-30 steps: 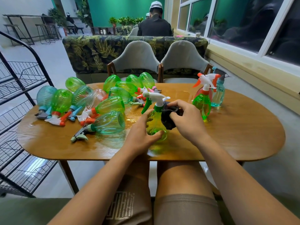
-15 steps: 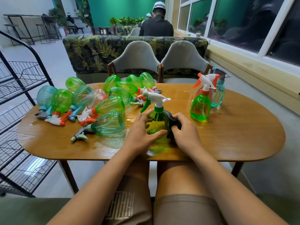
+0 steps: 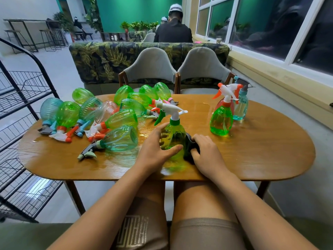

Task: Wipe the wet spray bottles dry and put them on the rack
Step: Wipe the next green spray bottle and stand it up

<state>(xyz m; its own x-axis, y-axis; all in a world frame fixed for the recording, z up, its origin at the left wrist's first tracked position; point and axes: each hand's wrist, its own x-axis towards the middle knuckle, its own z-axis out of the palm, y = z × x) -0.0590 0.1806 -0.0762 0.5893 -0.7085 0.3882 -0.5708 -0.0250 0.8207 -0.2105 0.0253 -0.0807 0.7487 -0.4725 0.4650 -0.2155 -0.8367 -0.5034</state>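
Hands: left [image 3: 155,150] grips upright green bottle [image 3: 173,134]; right [image 3: 207,152] presses dark cloth [image 3: 189,148] against it.

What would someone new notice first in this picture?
A heap of spray bottles, green, blue and clear, covers the left half of the table. At the near middle, the left grip holds an upright green bottle while the right grip presses a dark cloth against it.
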